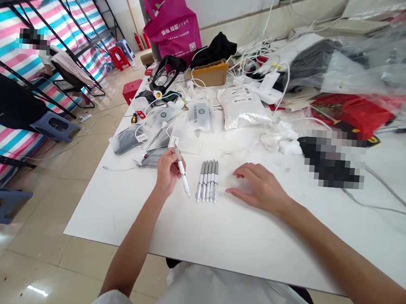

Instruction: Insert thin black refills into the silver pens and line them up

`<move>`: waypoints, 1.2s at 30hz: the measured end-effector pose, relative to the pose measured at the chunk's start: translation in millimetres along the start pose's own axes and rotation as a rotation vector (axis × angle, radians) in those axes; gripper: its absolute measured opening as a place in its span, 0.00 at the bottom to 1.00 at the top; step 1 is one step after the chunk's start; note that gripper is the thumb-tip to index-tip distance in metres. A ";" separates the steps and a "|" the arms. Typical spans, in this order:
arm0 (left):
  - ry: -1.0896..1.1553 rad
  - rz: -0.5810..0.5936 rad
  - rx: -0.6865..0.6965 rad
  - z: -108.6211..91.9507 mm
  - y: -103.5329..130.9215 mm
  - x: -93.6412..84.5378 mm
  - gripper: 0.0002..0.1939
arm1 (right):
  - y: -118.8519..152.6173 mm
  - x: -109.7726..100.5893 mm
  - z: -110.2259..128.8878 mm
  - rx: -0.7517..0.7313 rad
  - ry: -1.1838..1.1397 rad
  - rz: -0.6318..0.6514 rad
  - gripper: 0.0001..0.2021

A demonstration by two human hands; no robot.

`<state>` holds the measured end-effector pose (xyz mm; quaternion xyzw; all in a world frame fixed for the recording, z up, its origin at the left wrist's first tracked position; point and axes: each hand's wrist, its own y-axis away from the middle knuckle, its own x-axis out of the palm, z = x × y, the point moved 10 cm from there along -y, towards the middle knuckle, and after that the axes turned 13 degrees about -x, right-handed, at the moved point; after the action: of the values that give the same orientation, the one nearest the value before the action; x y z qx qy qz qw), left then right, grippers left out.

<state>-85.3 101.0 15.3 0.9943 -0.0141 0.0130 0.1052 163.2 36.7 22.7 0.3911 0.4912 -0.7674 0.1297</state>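
Note:
My left hand (pixel 168 170) pinches a white and grey pen (pixel 182 170) near its grey upper end, with the white tip slanting down to the right over the table. To the right of it, several matching pens (pixel 208 181) lie side by side in a neat row, grey ends away from me. My right hand (pixel 259 186) rests at the table just right of that row. Its thumb and fingers are apart, curved toward the pens without touching them, and nothing is between them.
The white table (pixel 252 243) carries plastic-wrapped packets (pixel 130 139), a white padded parcel (pixel 242 107), a cardboard box (pixel 208 73) and tangled white cables. A pink bag (pixel 173 25) stands behind. Clear plastic bags and a red bag (pixel 358 114) lie at right. Other people sit at left.

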 end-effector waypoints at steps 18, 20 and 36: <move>-0.544 0.008 -0.193 33.0 -10.5 3.0 0.09 | -3.2 45.0 23.2 0.005 -0.091 0.168 0.20; -0.589 0.024 -0.211 37.2 -8.6 5.8 0.09 | -3.8 44.9 24.1 0.001 -0.093 0.174 0.21; -0.666 0.010 -0.121 33.0 -2.0 11.9 0.18 | -3.2 40.0 24.7 -0.010 -0.092 0.147 0.25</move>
<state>-72.6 95.7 -17.0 0.9358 -0.0535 -0.3128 0.1533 123.2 24.5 1.0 0.3897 0.4584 -0.7706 0.2101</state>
